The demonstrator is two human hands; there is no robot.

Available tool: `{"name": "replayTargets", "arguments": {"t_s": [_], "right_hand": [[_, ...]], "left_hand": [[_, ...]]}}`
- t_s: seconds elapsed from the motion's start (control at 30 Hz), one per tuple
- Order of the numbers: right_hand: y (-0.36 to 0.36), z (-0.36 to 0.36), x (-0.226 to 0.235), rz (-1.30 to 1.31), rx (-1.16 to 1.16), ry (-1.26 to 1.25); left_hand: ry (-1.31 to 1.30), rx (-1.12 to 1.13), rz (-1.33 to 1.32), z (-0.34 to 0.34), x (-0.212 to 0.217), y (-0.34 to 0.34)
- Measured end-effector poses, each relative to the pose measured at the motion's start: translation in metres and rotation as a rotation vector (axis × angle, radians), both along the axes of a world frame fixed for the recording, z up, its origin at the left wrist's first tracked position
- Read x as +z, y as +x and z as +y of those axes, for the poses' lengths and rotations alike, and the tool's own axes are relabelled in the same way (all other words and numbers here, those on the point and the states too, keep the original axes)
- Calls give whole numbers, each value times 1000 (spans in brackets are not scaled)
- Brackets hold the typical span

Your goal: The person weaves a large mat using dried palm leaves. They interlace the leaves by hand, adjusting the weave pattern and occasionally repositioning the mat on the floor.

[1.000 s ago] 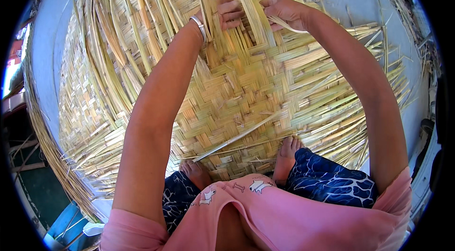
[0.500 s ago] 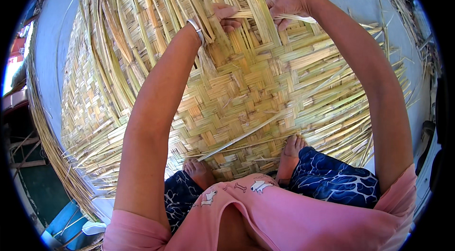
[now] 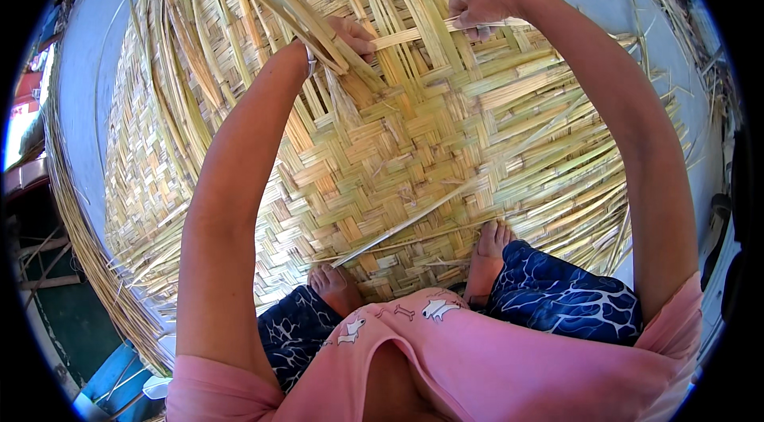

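A pale flat reed strip [image 3: 414, 35] stretches crosswise between my hands, over the far part of a large woven reed mat [image 3: 382, 159]. My left hand [image 3: 352, 36] is closed at the strip's left part, its fingers partly hidden. Raised lengthwise reeds [image 3: 298, 8] lean across the left wrist, near a white bracelet [image 3: 310, 61]. My right hand [image 3: 476, 8] pinches the strip farther right, just beyond wide upright reeds [image 3: 434, 32] that the strip meets. The strip's tail shows past the right hand.
Loose reed ends [image 3: 581, 175] fan out along the mat's right side. A thin loose strip [image 3: 406, 223] lies across the weave near my bare feet [image 3: 334, 288], which stand on the mat. Bundled long reeds [image 3: 87, 239] lie along the left on the grey floor [image 3: 83, 103].
My left hand has moved left and slightly down, and more of the crosswise strip shows between the hands. The raised reeds now tilt farther left over the left wrist. My right hand has barely moved.
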State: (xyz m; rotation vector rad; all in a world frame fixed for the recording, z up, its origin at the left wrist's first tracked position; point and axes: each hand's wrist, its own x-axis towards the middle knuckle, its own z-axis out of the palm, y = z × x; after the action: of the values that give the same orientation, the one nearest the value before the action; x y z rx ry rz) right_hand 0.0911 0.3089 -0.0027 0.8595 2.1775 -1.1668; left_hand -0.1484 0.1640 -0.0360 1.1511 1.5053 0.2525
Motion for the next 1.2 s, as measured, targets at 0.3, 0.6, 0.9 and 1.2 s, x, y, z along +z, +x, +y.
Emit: {"name": "replayTargets", "arguments": {"t_s": [0.3, 0.6, 0.9, 1.2], "right_hand": [[24, 1, -21, 92, 22, 247], [33, -16, -58, 48, 78, 486], [39, -12, -68, 181, 66, 417], [28, -7, -48, 219, 165, 452]], "left_hand": [[-34, 302, -728, -13, -62, -22], [15, -79, 46, -2, -72, -21], [-173, -1, 157, -3, -32, 5], [-5, -26, -264, -27, -84, -43]]}}
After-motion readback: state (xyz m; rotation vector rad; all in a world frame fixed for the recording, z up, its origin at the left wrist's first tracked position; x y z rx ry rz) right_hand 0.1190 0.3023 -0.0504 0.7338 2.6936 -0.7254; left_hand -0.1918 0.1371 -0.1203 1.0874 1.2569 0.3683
